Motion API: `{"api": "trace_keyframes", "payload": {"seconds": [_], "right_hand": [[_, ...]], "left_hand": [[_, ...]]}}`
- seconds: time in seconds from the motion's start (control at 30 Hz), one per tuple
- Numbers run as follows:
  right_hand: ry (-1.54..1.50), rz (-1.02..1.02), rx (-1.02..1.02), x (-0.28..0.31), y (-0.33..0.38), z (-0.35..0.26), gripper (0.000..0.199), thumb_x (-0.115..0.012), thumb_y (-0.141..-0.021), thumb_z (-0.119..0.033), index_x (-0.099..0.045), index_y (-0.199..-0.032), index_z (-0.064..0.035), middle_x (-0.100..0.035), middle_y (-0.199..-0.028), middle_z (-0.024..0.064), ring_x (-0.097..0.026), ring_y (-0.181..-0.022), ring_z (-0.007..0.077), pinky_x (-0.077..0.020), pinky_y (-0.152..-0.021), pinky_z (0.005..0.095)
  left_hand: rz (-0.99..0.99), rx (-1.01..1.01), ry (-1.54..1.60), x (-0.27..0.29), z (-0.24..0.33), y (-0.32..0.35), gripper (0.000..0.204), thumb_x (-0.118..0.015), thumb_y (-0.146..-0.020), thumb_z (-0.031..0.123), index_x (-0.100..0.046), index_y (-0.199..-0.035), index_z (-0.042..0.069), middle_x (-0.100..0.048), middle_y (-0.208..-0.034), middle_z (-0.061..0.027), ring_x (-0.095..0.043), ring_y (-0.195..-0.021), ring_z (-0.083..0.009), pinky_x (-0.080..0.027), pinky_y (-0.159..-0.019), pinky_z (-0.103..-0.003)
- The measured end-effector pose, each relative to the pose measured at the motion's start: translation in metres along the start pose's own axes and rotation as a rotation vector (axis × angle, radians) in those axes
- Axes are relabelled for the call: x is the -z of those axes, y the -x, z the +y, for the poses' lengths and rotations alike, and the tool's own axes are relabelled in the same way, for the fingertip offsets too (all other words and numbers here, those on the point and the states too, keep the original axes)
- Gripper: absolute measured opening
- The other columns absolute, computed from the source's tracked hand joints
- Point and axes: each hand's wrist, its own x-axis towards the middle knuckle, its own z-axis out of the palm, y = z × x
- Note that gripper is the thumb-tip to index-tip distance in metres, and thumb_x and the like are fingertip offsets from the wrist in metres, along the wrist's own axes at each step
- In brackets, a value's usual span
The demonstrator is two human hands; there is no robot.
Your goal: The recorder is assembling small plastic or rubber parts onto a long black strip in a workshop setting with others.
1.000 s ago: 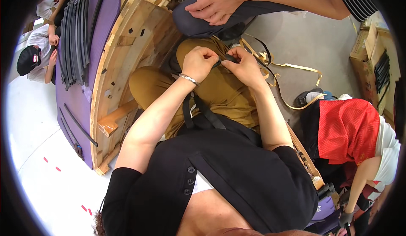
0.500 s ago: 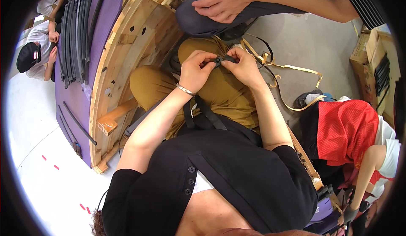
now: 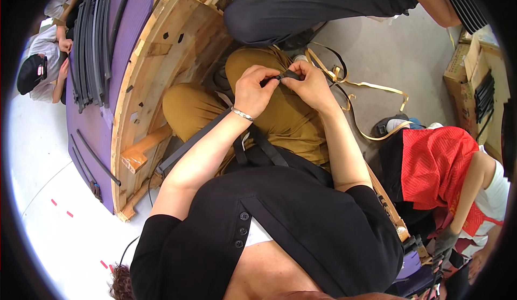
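I sit on the floor with my knees bent, in tan trousers. My left hand, with a silver bracelet on its wrist, and my right hand meet above my knee. Both pinch a small black strap piece between their fingertips. The piece is short and dark, and my fingers hide most of it. A black strap runs from under my left forearm down toward the floor.
A wooden frame with purple padding and black strips stands to my left. Tan ribbon lies looped on the grey floor. One person in dark trousers sits ahead; another in red crouches at right. Cardboard boxes stand far right.
The other person's hands that were at the top have left the view. My two hands stay together on the black strap piece, with small shifts of the fingers.
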Motion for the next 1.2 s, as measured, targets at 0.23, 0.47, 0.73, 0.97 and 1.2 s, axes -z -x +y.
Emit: {"api": "trace_keyframes", "payload": {"seconds": [0.23, 0.47, 0.73, 0.97, 1.2], "right_hand": [[-0.044, -0.032, -0.040, 0.004, -0.001, 0.000, 0.017, -0.065, -0.072, -0.004, -0.054, -0.086, -0.0011, -0.054, -0.073, -0.0029, -0.045, -0.064, 0.0036, -0.0367, -0.057, 0.0180], [-0.067, -0.053, -0.043, 0.003, -0.004, 0.000, 0.015, -0.064, -0.074, -0.005, -0.054, -0.086, -0.0018, -0.053, -0.073, -0.0029, -0.045, -0.064, 0.0032, -0.0363, -0.057, 0.0176], [-0.054, -0.076, -0.059, 0.001, -0.006, -0.001, 0.015, -0.064, -0.074, -0.006, -0.054, -0.085, -0.0014, -0.054, -0.074, -0.0024, -0.046, -0.065, 0.0039, -0.0373, -0.058, 0.0183], [-0.049, -0.078, -0.080, 0.003, -0.007, -0.004, 0.017, -0.065, -0.073, -0.007, -0.055, -0.085, -0.0011, -0.055, -0.073, -0.0023, -0.046, -0.066, 0.0038, -0.0376, -0.059, 0.0182], [-0.057, -0.088, -0.158, 0.004, -0.010, -0.003, 0.018, -0.067, -0.071, -0.010, -0.055, -0.081, -0.0021, -0.052, -0.071, -0.0033, -0.044, -0.064, 0.0040, -0.0360, -0.058, 0.0179]], "left_hand": [[-0.015, -0.010, -0.025, 0.001, 0.000, -0.001, 0.015, -0.065, -0.070, 0.006, -0.065, -0.085, 0.004, -0.059, -0.084, -0.0066, -0.058, -0.076, -0.0177, -0.045, -0.069, -0.026], [0.017, -0.007, -0.011, -0.001, -0.002, -0.001, 0.014, -0.065, -0.070, 0.006, -0.066, -0.084, 0.004, -0.060, -0.083, -0.0066, -0.058, -0.076, -0.0186, -0.045, -0.068, -0.026], [0.027, -0.041, -0.026, -0.001, -0.004, 0.000, 0.014, -0.065, -0.070, 0.006, -0.066, -0.085, 0.005, -0.060, -0.083, -0.0073, -0.058, -0.077, -0.0192, -0.045, -0.069, -0.027], [0.017, -0.046, -0.015, -0.001, -0.007, 0.000, 0.016, -0.064, -0.071, 0.005, -0.067, -0.087, 0.005, -0.060, -0.084, -0.0072, -0.059, -0.077, -0.0189, -0.046, -0.069, -0.026], [-0.133, 0.153, -0.244, 0.020, -0.002, -0.019, 0.017, -0.060, -0.074, 0.018, -0.068, -0.084, 0.007, -0.058, -0.081, -0.0106, -0.057, -0.078, -0.0259, -0.045, -0.071, -0.033]]}}
